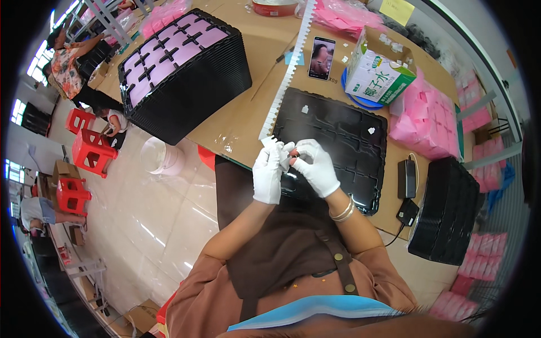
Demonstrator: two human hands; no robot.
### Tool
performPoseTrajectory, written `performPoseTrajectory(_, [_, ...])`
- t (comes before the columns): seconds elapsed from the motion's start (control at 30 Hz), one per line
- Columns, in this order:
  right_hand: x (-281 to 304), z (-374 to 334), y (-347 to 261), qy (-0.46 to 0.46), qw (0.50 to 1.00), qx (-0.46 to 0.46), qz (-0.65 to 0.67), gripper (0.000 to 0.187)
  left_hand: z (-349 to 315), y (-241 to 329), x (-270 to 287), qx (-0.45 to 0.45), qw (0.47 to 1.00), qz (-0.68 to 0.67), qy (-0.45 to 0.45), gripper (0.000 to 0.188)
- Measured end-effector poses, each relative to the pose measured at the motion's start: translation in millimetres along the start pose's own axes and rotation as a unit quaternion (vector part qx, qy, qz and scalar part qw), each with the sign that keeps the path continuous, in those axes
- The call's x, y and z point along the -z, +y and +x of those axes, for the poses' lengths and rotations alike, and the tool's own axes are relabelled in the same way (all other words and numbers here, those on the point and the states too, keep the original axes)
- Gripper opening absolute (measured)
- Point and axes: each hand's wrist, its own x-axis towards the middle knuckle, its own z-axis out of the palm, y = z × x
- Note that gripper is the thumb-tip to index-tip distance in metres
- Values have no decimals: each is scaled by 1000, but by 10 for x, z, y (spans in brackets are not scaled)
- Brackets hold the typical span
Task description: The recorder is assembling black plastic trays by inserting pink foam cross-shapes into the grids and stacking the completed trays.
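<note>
Both my hands wear white gloves and meet over the near edge of a black compartmented plastic tray (332, 132). My left hand (267, 177) is closed, with a small white piece (269, 141) at its fingertips. Close against it, my right hand (319, 169) has thumb and forefinger pinched together, their tips bare of the glove. Something small and dark shows between those tips, too small to name. A few white scraps (305, 109) lie on the tray. A long white toothed strip (288, 73) runs along the tray's left side, its near end by my left hand.
A tall stack of black trays (191, 84) with pink sheets on top stands left. Beyond the tray are a phone (322, 58) and a green-white carton (377, 73). Pink bundles (425, 118), power adapters (407, 179) and more black trays (445, 214) sit right. Red stools (93, 151), a bucket (163, 158) and people occupy the left floor.
</note>
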Motion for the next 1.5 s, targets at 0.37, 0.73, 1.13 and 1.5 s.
performPoseTrajectory(0.37, [-55,-200,-74,-40,988,0,146,5,-53,-56,23,-12,996,88,21,26])
performPoseTrajectory(0.73, [1519,-949,492,83,808,-220,-541,3,51,-309,497,-28,965,260,10,18])
performPoseTrajectory(1.13, [1533,-1146,423,116,917,-182,-336,6,68,-493,618,-271,796,536,-76,12])
performPoseTrajectory(1.5, [1966,-54,456,148,883,-228,-382,6,134,-519,677,-380,670,631,-93,12])
